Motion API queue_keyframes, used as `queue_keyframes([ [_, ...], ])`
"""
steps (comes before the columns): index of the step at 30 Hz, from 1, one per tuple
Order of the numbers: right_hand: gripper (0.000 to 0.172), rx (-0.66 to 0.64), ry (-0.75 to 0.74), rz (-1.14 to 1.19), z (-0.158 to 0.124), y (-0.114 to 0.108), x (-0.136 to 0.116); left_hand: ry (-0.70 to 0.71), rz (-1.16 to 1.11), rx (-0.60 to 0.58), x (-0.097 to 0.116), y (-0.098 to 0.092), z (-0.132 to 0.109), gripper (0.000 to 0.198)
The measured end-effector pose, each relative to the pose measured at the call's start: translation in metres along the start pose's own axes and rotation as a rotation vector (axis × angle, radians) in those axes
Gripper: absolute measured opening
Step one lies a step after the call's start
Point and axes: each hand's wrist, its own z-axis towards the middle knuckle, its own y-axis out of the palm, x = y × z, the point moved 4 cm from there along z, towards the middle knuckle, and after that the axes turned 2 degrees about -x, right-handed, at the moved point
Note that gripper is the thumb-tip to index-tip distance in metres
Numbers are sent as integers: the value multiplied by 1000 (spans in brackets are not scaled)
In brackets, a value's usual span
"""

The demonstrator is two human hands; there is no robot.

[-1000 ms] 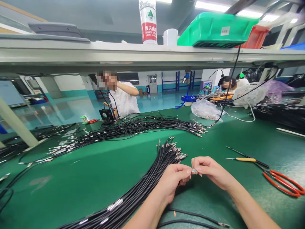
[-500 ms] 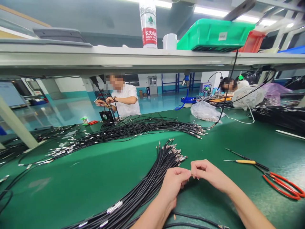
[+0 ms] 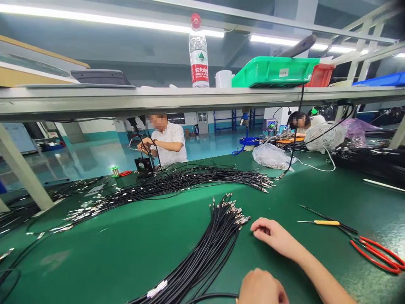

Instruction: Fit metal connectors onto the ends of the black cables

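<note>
Well, the right hand (image 3: 275,235) rests half-curled on the green worktop (image 3: 95,257), its fingers loose and nothing visible in its grip, just beside the metal terminals of a black cable bundle (image 3: 218,242). The left hand (image 3: 261,289) is cut off by the bottom edge of the view, so whether it holds anything cannot be told. The bundle's terminals gather at one end, apparently to keep them together within easy reach. A second cable bundle (image 3: 190,179) lies farther along the worktop, its ends likewise gathered. Red-handled pliers (image 3: 376,255) and a yellow-handled tool (image 3: 327,223) lie to the right, apart from the cables. Beyond, a shelf (image 3: 95,101) crosses above the worktop, and a co-worker (image 3: 166,143) sits past the far cables.
</note>
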Motion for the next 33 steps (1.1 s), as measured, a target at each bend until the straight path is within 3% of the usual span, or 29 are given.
queue_keyframes([
  [2,24,27,-26,-169,2,9,1,-66,22,-7,-9,20,9,15],
  [5,40,23,-43,-312,3,20,0,-185,-14,72,-22,33,18,23],
  [11,31,4,-63,-403,2,26,-3,59,48,-12,-23,35,23,12],
  [14,20,20,-83,-396,3,26,-4,147,44,-31,-16,19,14,9],
  [16,9,18,-65,-399,4,25,-3,166,14,-2,-6,-3,4,14],
  [20,9,-32,-38,-281,5,20,1,121,35,362,11,-65,-18,21],
  [22,15,-72,-23,-100,4,15,0,107,48,486,13,-85,-21,28],
  [24,19,-83,-13,93,1,8,-4,100,-29,492,9,-91,-18,29],
  [28,24,-66,-31,367,-4,-6,-17,86,-355,363,-1,-86,-4,18],
  [33,30,-31,-9,449,-7,-13,-19,86,-569,403,-2,-89,1,13],
])
